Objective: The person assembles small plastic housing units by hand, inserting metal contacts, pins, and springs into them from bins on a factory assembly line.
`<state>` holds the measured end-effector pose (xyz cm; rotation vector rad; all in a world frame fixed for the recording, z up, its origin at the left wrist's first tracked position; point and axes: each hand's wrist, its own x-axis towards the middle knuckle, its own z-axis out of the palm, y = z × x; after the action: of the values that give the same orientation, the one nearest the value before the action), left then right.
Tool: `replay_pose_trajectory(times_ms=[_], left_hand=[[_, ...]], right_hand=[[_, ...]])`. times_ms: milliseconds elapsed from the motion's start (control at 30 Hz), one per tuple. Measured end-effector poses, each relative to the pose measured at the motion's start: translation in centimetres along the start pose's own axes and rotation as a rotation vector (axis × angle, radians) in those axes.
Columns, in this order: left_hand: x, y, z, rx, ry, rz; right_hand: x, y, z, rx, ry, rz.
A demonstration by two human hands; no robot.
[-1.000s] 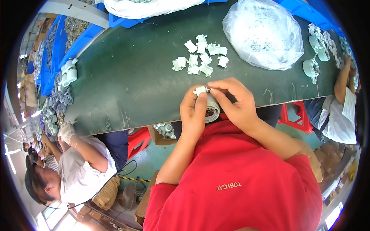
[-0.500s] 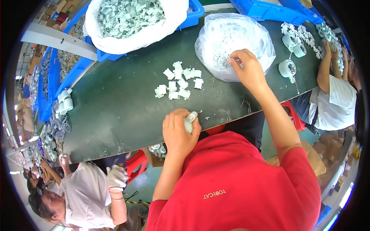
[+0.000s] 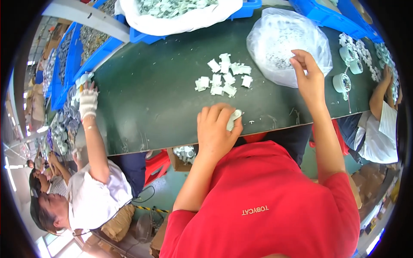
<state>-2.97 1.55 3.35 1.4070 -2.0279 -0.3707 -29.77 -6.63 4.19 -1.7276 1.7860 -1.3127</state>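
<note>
My left hand is closed around a pale grey-green plastic piece with a rounded end, just above the near edge of the table. Most of that piece is hidden by my fingers. My right hand is over the right part of a clear plastic bag full of tiny white parts. Its thumb and index fingertip are nearly together; anything between them is too small to make out. Beyond my left hand lies a loose group of pale green plastic housings.
A white-lined blue crate of similar pale pieces stands at the far side. Round white units with wires lie to the right. At left, a co-worker's gloved hand reaches onto the dark green table. Another person works at far right.
The view has shifted, so the table things appear further right. My right hand has moved slightly rightward over the bag. The co-worker's gloved hand has reached forward to the parts at left.
</note>
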Motion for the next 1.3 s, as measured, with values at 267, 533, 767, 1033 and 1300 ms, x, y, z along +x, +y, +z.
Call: replay_pose_trajectory(times_ms=[267, 533, 767, 1033, 1300], left_hand=[[0.1, -0.3, 0.1, -0.050, 0.005, 0.000], [-0.2, -0.6, 0.1, -0.079, 0.024, 0.026], [-0.3, -0.8, 0.5, -0.076, 0.027, 0.057], [-0.6, -1.3, 1.0, -0.117, 0.136, 0.063], [-0.1, -1.4, 0.3, -0.122, 0.019, 0.137]], right_hand=[[-7.1, -5.2, 2.6, 0.656, -0.673, 0.391], [-7.6, -5.8, 4.5, 0.823, -0.747, 0.491], [-8.0, -5.9, 5.4, 0.826, -0.828, 0.589], [-7.5, -6.5, 4.7, 0.872, -0.784, 0.679], [-9.8, -5.8, 6.2, 0.760, -0.618, 0.465]])
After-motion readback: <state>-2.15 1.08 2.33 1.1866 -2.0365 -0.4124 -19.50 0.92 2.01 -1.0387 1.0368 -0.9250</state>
